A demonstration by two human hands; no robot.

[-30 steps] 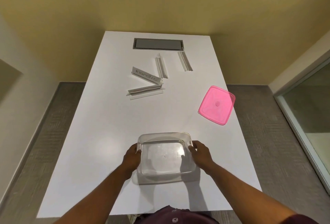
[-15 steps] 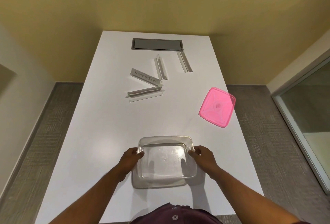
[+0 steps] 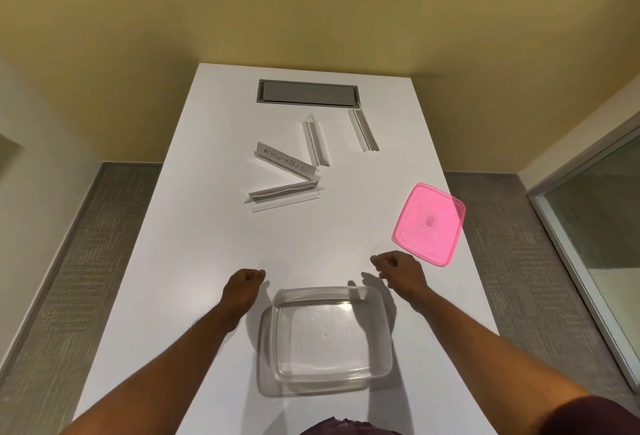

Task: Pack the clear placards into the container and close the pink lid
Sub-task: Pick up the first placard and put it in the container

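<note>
Both hands had just let go of the clear container (image 3: 330, 334). A moment before, they held its two sides; now they were past its far corners, over the bare table (image 3: 207, 244). The left hand (image 3: 242, 287) was loosely curled and held nothing. The right hand (image 3: 401, 273) was also loosely curled and empty, with its fingers bent down a little. Neither hand touched the container any more.

The container sat open and empty near the front edge of the table, close to the person. It looked ready to be filled, so the next job was likely to fetch the placards.

The four clear placards lay well away, toward the far end. One had writing on it (image 3: 287, 161). One lay flat just in front of it (image 3: 284, 193), and the two almost met at their right ends. One stood long and thin beside them (image 3: 316, 140). The last one (image 3: 363, 129) lay apart, near the grey panel (image 3: 307, 93) set in the table.

The pink lid (image 3: 428, 224) lay to the right, and its far corner hung over the table's edge. A bump could knock it off.

Between the hands and the placards the table was bare, so there was plenty of room to reach.
</note>
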